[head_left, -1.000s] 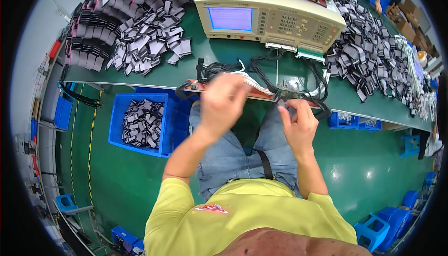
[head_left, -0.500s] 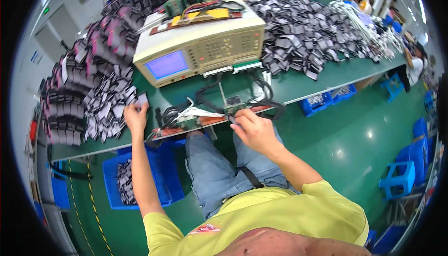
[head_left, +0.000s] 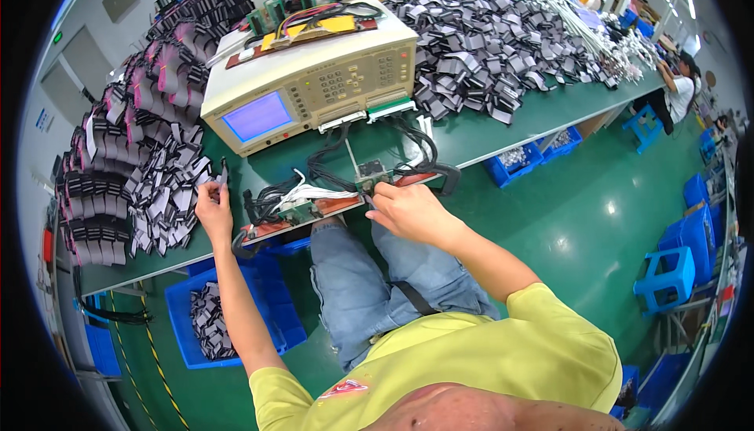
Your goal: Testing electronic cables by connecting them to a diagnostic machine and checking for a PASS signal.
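My left hand [head_left: 214, 209] is closed in a pinch on a short grey ribbon cable with dark ends [head_left: 223, 173], held up edge-on beside a loose pile of such cables [head_left: 166, 195]. My right hand [head_left: 410, 212] is at the table's front edge. Its fingers are closed on a small grey piece, apparently another ribbon cable [head_left: 369, 202], mostly hidden by the fingers. That piece is right at a small green connector board [head_left: 372, 172] on the red-brown wired fixture [head_left: 334, 205]. Black and white wires lead from the fixture toward a beige bench tester [head_left: 314, 89] with a lit screen.
A large heap of ribbon cables [head_left: 471, 50] covers the table's right side; bundled cables [head_left: 94, 207] are stacked at far left. Below stands a blue bin [head_left: 182, 325] of cables. Smaller blue bins [head_left: 512, 165] and a blue stool [head_left: 666, 278] are to the right. Another person [head_left: 682, 93] sits far right.
The ribbon cable in my left hand has turned from flat to edge-on. My right hand stays at the connector board. The whole view has shifted slightly.
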Motion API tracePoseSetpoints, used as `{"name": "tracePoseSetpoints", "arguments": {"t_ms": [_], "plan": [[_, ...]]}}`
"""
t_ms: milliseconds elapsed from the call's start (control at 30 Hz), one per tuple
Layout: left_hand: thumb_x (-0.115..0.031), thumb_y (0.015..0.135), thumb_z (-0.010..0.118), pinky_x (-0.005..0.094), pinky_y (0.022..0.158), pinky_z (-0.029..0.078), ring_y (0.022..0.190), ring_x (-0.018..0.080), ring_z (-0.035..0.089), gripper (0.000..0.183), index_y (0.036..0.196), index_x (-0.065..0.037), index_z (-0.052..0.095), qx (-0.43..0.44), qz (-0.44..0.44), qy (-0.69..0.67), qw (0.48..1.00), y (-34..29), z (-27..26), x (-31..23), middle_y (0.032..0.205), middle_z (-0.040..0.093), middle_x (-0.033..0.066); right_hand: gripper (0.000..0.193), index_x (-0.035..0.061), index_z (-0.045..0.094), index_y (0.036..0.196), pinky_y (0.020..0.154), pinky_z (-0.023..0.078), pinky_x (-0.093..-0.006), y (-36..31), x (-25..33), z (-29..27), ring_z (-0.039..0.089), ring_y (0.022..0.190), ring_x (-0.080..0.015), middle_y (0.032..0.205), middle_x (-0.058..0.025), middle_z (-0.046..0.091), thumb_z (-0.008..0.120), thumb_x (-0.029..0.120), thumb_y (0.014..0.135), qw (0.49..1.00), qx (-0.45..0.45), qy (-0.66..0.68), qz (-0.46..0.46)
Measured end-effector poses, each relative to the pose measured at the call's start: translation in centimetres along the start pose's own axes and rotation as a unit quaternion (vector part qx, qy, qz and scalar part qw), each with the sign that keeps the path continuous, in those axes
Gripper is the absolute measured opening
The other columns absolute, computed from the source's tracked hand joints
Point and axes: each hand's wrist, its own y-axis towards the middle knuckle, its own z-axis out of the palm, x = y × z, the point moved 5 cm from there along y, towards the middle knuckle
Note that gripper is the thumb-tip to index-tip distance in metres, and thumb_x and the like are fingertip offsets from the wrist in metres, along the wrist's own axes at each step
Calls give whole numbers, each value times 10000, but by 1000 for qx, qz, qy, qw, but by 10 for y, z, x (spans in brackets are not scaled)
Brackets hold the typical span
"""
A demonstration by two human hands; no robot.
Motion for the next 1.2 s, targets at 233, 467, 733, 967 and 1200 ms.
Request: {"name": "tracePoseSetpoints", "arguments": {"t_ms": [233,467,733,967,1200], "plan": [[-108,941,765,334,663,515,677,171,594,197,1075,4,673,21,-4,21,1000,0,3,9,834,690,83,270,35,637,820,594,548,-442,-3,0,10,661,682,-327,879,-105,592,695,252,969,998,-48,33,9],[-130,952,755,346,654,507,669,187,590,187,1051,13,687,19,17,44,999,1,3,15,800,665,99,241,56,581,784,517,510,-420,-8,-1,19,609,595,-298,859,-82,536,733,179,924,988,-153,34,3],[-157,964,746,337,667,492,682,195,586,202,1077,6,706,18,49,48,997,-3,3,18,801,671,113,340,133,481,662,403,416,-357,-65,68,-2,497,468,-197,648,-42,455,748,193,863,972,-173,42,-156],[-121,965,739,328,606,454,626,148,512,147,1002,12,690,2,9,30,1000,-7,-10,18,723,593,64,357,83,509,696,475,448,-424,-98,-71,-62,547,547,-308,681,-94,505,768,221,901,973,-198,-3,115],[-122,971,727,343,612,458,633,173,539,146,1015,12,688,28,20,14,999,8,13,9,747,621,85,225,12,656,985,627,524,-435,-42,-277,-149,647,680,-320,974,-166,669,749,214,953,894,-371,-157,197]]}}
